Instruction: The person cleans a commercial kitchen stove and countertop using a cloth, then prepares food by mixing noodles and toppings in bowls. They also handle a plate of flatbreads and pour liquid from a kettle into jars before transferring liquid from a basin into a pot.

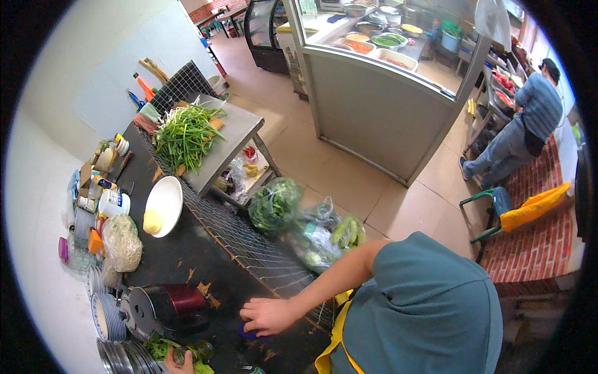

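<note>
My right hand (268,317) lies over the black tabletop (229,304), its fingers curled on a small dark blue item (249,331) that is mostly hidden beneath them. At the bottom rim of the view, my left hand (181,365) is only partly visible. Its thumb and a finger grip what looks like a glass jar (192,351). Leafy greens (158,347) lie next to that hand. Just beyond stands a black and dark red electric appliance (180,304), possibly a kettle or pot. Stacked metal plates (124,357) and patterned bowls (107,318) stand by the wall.
A white bowl (164,201) holds a yellowish lump. Bagged noodles (122,243) and a white tub (114,203) line the wall. A wire mesh barrier (252,252) edges the table. Beyond it are scallions (189,135) and bagged vegetables (275,205). A person (528,121) works far right.
</note>
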Tool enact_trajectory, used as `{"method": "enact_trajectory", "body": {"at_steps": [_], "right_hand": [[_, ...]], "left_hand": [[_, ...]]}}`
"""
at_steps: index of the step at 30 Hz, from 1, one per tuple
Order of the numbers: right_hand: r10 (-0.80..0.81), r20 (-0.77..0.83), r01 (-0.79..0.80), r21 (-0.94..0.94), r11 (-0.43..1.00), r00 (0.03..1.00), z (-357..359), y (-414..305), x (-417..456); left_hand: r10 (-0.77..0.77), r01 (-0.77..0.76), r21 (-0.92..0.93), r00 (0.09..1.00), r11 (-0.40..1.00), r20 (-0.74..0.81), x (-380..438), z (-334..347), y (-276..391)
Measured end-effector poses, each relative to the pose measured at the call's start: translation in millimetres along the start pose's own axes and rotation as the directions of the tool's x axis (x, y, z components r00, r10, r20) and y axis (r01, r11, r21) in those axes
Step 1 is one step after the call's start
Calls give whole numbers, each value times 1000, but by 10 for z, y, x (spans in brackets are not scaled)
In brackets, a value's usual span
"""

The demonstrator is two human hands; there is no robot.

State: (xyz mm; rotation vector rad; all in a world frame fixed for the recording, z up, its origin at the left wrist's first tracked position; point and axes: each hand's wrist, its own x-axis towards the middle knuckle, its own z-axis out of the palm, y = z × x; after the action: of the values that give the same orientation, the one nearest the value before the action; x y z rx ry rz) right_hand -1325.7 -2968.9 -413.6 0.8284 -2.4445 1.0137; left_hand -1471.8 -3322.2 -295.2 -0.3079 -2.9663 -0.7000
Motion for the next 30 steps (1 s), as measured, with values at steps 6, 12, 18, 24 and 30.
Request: {"method": "enact_trajectory", "body": {"at_steps": [6, 12, 18, 24, 30], "right_hand": [[-2, 12, 2, 4, 1000, 1000, -12, -1, -3], [14, 33, -13, -7, 1000, 999, -3, 4, 9], [18, 24, -18, 1, 1000, 1000, -14, -12, 8], [-1, 19, 1, -10, 1000, 1000, -65, -10, 29], [-14, 25, 14, -3, 1000, 1000, -62, -30, 94]], "left_hand": [[-232, 231, 39, 972, 972, 26, -18, -5, -4], [-157, 157, -37, 988, 987, 15, -34, -6, 29], [-89, 90, -12, 996, 996, 5, -30, -34, -63], [-46, 26, -246, 996, 969, -75, -14, 62, -142], [-29, 29, -9, 997, 1000, -67, -125, 18, -1]]}}
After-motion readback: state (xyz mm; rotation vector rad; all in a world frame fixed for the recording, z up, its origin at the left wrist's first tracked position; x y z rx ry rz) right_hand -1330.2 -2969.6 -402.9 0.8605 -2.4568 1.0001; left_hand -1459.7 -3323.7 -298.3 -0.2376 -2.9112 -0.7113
